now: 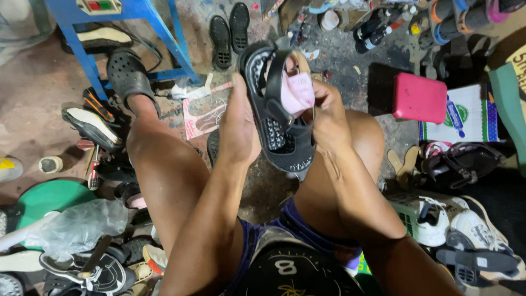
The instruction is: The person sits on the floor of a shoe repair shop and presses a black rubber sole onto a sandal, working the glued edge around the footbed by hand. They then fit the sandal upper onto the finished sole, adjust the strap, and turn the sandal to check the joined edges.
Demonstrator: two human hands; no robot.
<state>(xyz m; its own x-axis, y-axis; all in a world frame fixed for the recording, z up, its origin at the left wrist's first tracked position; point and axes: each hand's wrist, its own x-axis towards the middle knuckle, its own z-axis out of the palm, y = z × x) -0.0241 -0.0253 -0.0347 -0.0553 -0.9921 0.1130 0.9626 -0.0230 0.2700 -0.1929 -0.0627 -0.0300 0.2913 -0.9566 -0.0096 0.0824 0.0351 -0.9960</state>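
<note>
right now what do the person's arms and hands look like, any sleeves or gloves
Both arms are bare from the upper arm down: no sleeves show. The left hand and right hand wear no gloves, and no rings, watch or bracelet can be seen. The forearms are lean, with no visible markings. Below them the person wears dark purple shorts and a black clog on one foot.

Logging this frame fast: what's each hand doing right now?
Left hand: closed on the edge of the black sandal, holding it up.
Right hand: closed on a pink cloth, pressed against the sandal strap.
</note>
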